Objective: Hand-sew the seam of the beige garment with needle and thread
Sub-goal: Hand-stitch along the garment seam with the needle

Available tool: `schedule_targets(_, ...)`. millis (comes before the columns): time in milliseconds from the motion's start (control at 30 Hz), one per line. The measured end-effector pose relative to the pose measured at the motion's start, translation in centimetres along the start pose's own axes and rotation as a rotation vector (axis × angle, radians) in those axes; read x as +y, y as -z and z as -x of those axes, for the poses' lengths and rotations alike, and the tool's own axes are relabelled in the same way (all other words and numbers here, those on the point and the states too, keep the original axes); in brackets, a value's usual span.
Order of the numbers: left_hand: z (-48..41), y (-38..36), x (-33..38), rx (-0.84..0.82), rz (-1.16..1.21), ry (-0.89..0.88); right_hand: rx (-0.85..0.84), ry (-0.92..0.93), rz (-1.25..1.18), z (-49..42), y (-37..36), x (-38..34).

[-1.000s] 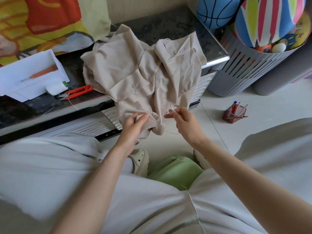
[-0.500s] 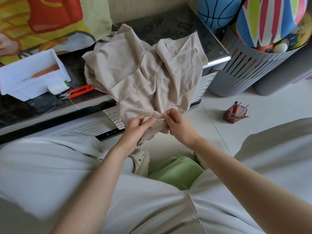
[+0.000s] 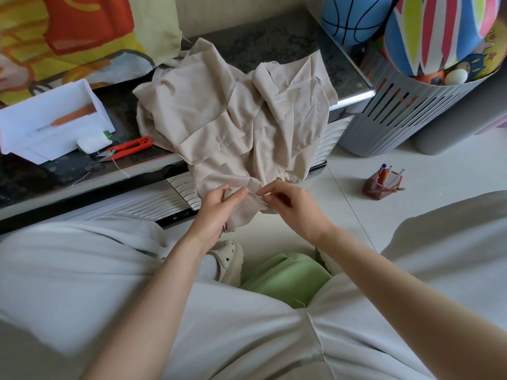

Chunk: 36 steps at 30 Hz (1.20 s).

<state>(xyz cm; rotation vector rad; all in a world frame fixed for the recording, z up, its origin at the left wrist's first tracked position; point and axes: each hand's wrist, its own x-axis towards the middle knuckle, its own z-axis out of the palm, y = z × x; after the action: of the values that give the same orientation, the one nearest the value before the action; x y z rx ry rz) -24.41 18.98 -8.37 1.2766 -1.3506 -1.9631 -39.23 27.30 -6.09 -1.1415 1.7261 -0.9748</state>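
The beige garment (image 3: 233,116) lies crumpled on the dark table top (image 3: 274,42), its lower part hanging over the front edge. My left hand (image 3: 222,204) grips a fold of this hanging fabric, thumb on top. Just to its right, my right hand (image 3: 290,201) pinches a thin needle (image 3: 262,193) against the same fold, so the two hands almost touch. The thread is too fine to make out near the needle.
Orange thread snips (image 3: 129,148) and a white box (image 3: 52,124) with an orange tool lie on the table at the left. A grey slotted basket (image 3: 406,116) of balls stands at the right. A pen holder (image 3: 381,185) sits on the floor; a green stool (image 3: 285,278) is between my legs.
My right hand has come in from the right with the needle, down to the fold beside my left thumb. A loose loop of thread seen under the hand earlier is gone.
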Motion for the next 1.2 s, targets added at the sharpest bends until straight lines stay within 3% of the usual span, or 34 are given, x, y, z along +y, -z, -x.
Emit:
schedule_targets(267, 0.1, -0.1, 0.0, 0.001, -0.01, -0.032, 0.011, 0.083, 0.149, -0.1, -0.1, 0.5)
schedule_targets(967, 0.1, -0.6, -0.8, 0.076, -0.206, -0.135, 0.035, -0.051, 0.369, -0.4, -1.1, -0.7)
schedule_targets(1200, 0.2, -1.0, -0.7, 0.098, -0.172, -0.122, 0.064, -0.089, 0.369, -0.7, -2.1, -1.2)
